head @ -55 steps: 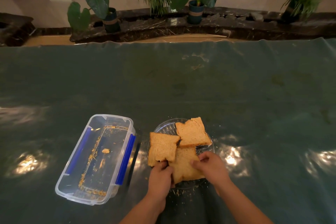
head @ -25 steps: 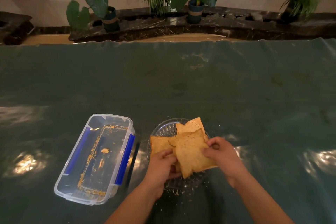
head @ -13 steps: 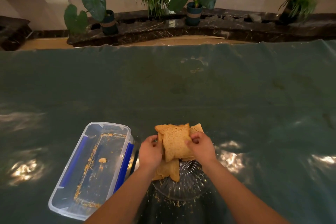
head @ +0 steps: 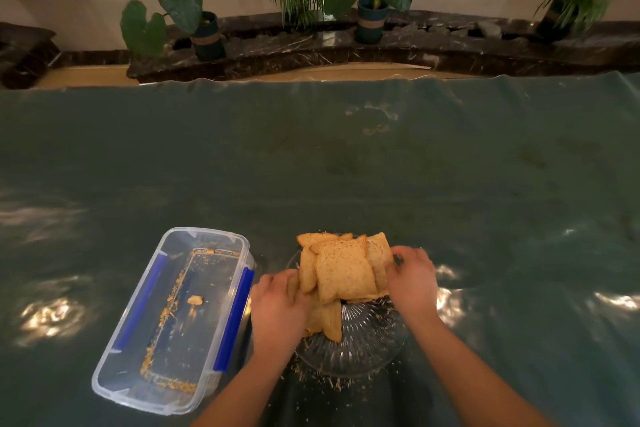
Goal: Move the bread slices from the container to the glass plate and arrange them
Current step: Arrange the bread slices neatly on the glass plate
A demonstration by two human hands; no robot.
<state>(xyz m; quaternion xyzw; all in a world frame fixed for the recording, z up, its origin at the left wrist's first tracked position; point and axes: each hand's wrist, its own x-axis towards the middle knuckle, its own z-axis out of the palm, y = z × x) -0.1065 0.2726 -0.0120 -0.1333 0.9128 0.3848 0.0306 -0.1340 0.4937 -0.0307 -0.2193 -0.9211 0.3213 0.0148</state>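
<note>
Several brown bread slices (head: 344,274) lie overlapped in a pile over the far half of the ribbed glass plate (head: 367,340). My left hand (head: 277,308) presses against the pile's left side, its fingers around the lower slices. On the right edge of the pile rests my right hand (head: 410,281), fingers curled on the slices. The clear plastic container (head: 173,315) with blue clips stands left of the plate and holds only crumbs and one small bread scrap.
A dark green cloth (head: 346,156) covers the table. Crumbs (head: 322,378) lie around the near rim of the plate. Beyond the table's far edge stand several potted plants (head: 204,28) on a dark stone ledge.
The slices were spread flat on the plate; both hands lifted one and gathered them into an overlapped pile towards the plate's far side. The hands now sit on either side of it.
</note>
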